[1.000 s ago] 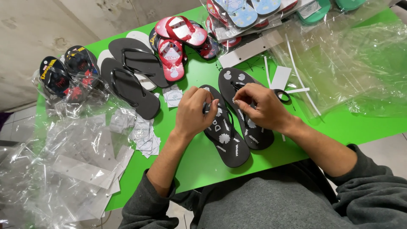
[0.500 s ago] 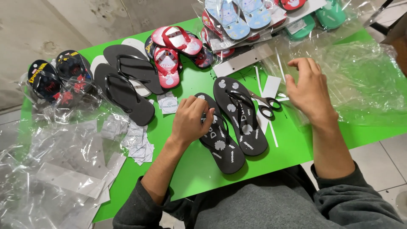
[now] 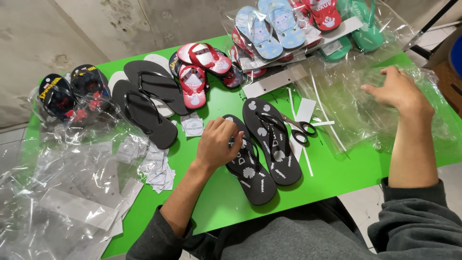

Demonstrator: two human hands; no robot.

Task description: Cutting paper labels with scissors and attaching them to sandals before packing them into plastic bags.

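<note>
The left hand (image 3: 219, 143) rests curled on the upper part of the left sandal of a pair of black patterned flip-flops (image 3: 262, 144), its fingers bent over the strap and toe end, pressing or gripping there; whether it truly clasps the strap cannot be told, since the knuckles hide it. That pair lies side by side at the centre of the green table (image 3: 337, 168), toes toward 11 o'clock, heels toward 5 o'clock, the right sandal bare of any hand. The right hand (image 3: 397, 91) is well apart at 2 o'clock from the pair, fingers loosely spread and holding nothing, hovering over or just touching a heap of clear plastic bags (image 3: 356, 110). A pair of black-handled scissors (image 3: 296, 127) lies just beside the right sandal at its 3 o'clock side, the tips reaching over its strap, on top of white paper strips (image 3: 302, 111). At 10 o'clock from the left hand lie plain black flip-flops (image 3: 147, 103), and at 12 o'clock small red sandals (image 3: 199, 72). A small white printed tag (image 3: 193, 126) sits on the table between them and the left hand. At 9 o'clock, along the table's left edge, dark printed sandals in a bag (image 3: 72, 94) lie above more crumpled clear wrapping (image 3: 67, 188). Bagged blue, red and green sandals (image 3: 288, 29) are stacked at the far 1 o'clock edge.
</note>
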